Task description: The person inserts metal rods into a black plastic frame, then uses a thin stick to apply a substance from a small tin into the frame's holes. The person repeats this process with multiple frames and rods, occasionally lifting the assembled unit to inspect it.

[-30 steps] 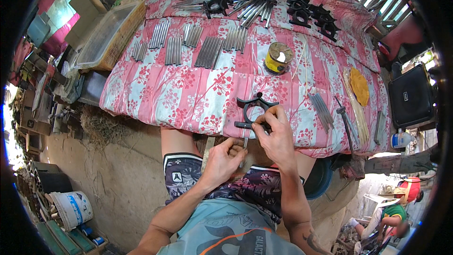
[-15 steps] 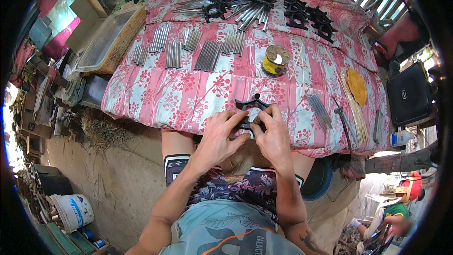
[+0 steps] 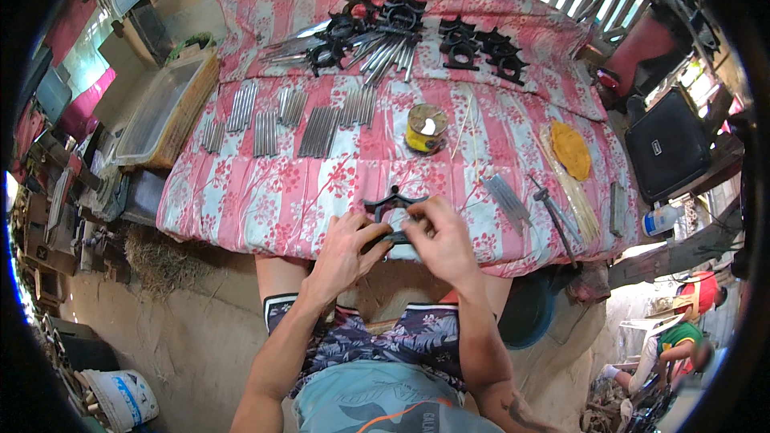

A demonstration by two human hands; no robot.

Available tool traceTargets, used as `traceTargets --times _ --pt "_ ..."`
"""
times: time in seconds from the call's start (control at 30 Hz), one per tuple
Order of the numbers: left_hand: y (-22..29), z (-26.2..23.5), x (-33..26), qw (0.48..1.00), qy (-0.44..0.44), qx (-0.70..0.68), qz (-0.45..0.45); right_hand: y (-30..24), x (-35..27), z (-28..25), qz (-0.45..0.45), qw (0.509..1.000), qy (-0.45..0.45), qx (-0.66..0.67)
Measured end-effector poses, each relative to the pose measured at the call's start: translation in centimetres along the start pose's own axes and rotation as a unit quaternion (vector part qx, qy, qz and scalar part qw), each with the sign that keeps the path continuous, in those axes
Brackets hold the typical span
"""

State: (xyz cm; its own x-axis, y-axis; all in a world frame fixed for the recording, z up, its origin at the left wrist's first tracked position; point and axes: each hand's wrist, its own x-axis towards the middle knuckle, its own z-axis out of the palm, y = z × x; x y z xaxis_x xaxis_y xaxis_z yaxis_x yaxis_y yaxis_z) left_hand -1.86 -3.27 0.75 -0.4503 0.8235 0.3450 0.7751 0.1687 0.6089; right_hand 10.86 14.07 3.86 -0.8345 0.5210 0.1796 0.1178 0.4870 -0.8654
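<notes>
I watched both hands meet at the near edge of the table [image 3: 241, 208], just below the middle of the frame. The left hand [image 3: 341, 248] and the right hand [image 3: 439, 244] were closed together on one black bracket [image 3: 391, 207], a forked, curved metal piece; the fingers pinched its lower part from either side while its upper arc stood clear above the knuckles. Whether a thin rod was caught between the fingers too, I could not tell.

As for progress, I judged the work to be somewhere in the middle. Along the top of the frame lay finished-looking assemblies [image 3: 377, 32], black pieces with metal rods fanned out of them, and beside them, to the upper right, a row of bare black pieces [image 3: 481, 48]. Across the middle of the floral cloth sat neat bundles of metal rods [image 3: 317, 130], so plenty of stock remained unused. A small yellow tin [image 3: 425, 128] stood near the centre, well above the hands, and a few loose rods [image 3: 505, 200] lay to the right of the right hand.
</notes>
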Motion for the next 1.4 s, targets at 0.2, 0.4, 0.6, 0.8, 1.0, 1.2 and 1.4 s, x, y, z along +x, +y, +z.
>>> traceTargets --times 0.2,0.4,0.6,0.8,1.0,1.2,1.4 --pt "1.1 1.3 0.0 0.996 0.06 -0.024 -0.054 6.2 9.8 -7.1 0.063 0.917 0.166 -0.357" --pt "0.4 2.0 0.0 0.996 0.076 -0.014 -0.035 8.2 13.1 -8.2 0.185 0.88 0.108 -0.424" --pt "0.2 2.2 -0.3 0.997 0.076 -0.012 -0.025 4.1 7.8 -8.4 0.08 0.91 0.176 -0.368" --pt "0.0 2.2 -0.2 0.996 0.082 -0.006 -0.022 0.9 0.1 -5.1 0.032 0.971 0.118 -0.204" --pt "-0.1 2.3 -0.3 0.997 0.077 0.0 -0.023 0.7 -1.5 -1.9 -0.003 0.998 0.037 0.058" --pt "-0.3 2.3 -0.2 0.996 0.083 -0.007 -0.014 1.2 -0.6 0.3 0.046 0.985 -0.044 0.159" --pt "-0.4 2.5 -0.3 0.996 0.088 -0.012 -0.01 1.0 -0.5 0.1 0.068 0.985 -0.041 0.152"
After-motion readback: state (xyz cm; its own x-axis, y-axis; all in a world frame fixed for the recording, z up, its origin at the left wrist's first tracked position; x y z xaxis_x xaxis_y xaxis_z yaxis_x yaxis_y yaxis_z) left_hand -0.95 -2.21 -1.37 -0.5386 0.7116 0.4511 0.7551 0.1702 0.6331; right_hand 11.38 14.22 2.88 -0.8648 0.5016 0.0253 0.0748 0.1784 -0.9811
